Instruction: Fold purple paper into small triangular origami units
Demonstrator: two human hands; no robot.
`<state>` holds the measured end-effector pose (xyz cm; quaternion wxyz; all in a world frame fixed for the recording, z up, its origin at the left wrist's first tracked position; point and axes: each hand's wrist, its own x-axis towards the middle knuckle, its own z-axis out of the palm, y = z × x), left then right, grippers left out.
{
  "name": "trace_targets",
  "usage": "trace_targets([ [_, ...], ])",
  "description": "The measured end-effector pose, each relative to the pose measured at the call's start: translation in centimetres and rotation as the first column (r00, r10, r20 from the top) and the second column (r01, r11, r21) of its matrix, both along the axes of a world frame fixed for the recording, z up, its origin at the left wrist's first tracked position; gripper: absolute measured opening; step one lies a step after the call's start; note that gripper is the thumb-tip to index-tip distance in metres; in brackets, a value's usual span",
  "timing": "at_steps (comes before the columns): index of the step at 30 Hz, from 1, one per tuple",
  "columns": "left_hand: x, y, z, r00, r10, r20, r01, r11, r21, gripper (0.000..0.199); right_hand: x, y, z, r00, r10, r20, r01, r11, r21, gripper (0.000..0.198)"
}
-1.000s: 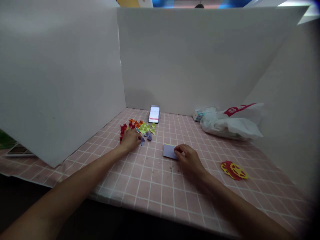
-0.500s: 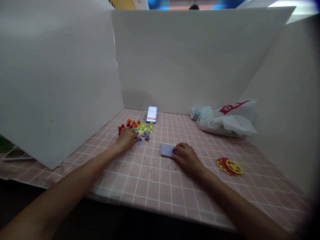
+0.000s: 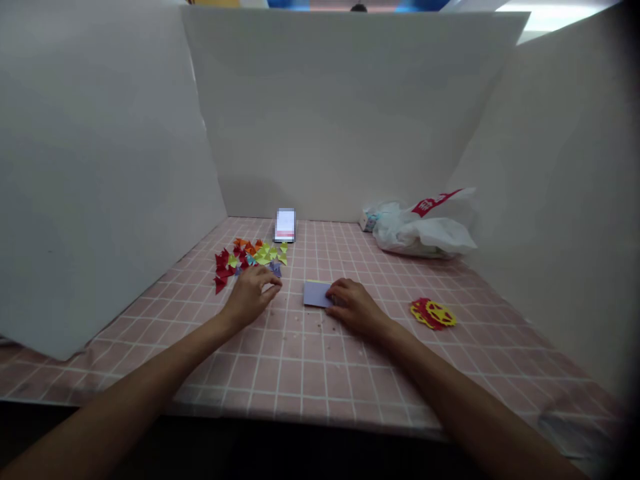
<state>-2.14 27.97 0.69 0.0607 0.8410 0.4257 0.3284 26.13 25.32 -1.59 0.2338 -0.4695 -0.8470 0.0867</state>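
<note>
Ample open tablecloth (image 3: pixel 287 380), left grip (image 3: pixel 249 293) closure unclear, right grip (image 3: pixel 354 307) at edge of purple paper (image 3: pixel 316 293), pinch unclear

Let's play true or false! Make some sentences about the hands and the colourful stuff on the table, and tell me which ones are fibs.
1. The right hand is touching the purple paper stack. True.
2. The white plastic bag is to the right of the phone. True.
3. All the folded paper pieces are red. False: there are yellow, orange, purple and blue ones too.
4. The left hand is on the white plastic bag. False: it is close to the folded paper pieces.
5. The tablecloth is pink with white lines. True.
6. The red and yellow cutouts are left of the purple paper stack. False: they are right of it.
</note>
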Motion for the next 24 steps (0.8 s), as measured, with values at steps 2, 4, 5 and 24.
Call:
trace_targets([
  [2, 1.7, -0.1, -0.5, 0.997, -0.064, 0.047, 0.067, 0.996, -0.063, 0.009, 0.0, -0.1, 0.2, 1.0, 0.001, 0.022, -0.001, 1.0, 0.008, 0.015],
  [4, 3.1, 0.0, -1.0, 0.989, -0.136, 0.063, 0.143, 0.981, -0.131, 0.008, 0.1, -0.1, 0.3, 1.0, 0.004, 0.021, -0.004, 1.0, 0.017, 0.015],
  [5, 3.7, 0.2, -1.3, 0.983, -0.17, 0.069, 0.179, 0.971, -0.159, 0.008, 0.1, 0.0, 0.2, 1.0, 0.008, 0.013, -0.008, 1.0, 0.02, 0.014],
  [24, 6.3, 0.7, -3.5, 0.962, -0.23, 0.148, 0.26, 0.937, -0.235, 0.011, 0.3, 0.4, -0.3, 0.997, 0.039, -0.063, -0.038, 0.999, 0.019, 0.01],
])
